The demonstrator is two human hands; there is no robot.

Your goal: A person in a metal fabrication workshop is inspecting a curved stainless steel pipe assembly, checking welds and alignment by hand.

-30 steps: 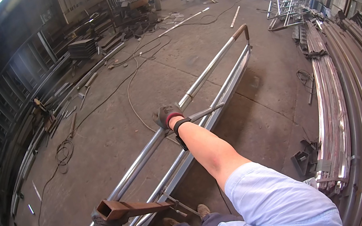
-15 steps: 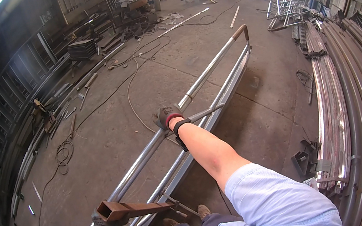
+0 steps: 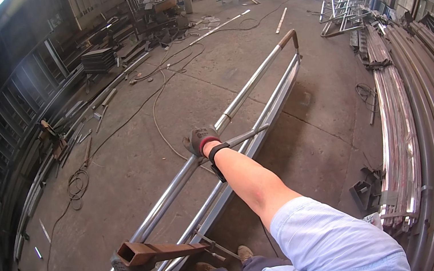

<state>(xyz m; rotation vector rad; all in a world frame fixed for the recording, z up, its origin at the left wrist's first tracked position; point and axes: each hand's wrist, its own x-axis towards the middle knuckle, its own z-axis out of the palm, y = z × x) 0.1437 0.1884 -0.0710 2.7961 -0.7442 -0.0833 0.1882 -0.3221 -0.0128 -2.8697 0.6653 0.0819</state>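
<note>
A long frame of shiny metal tubes (image 3: 247,92) runs from the lower left to a rusty bend at the upper middle. My right hand (image 3: 200,139), in a grey glove with a red cuff, grips the upper tube near a short cross bar (image 3: 246,136). My left hand (image 3: 129,270), gloved too, holds the open end of a rusty square tube (image 3: 162,251) that lies across the frame's lower part. My shoes (image 3: 224,259) stand beside the frame.
Bundles of long curved pipes (image 3: 428,115) fill the right side. Cables (image 3: 157,108) and a coil (image 3: 77,183) lie on the concrete floor at left. Steel racks and scrap line the left wall. People stand far off at the back, by the bright doorway.
</note>
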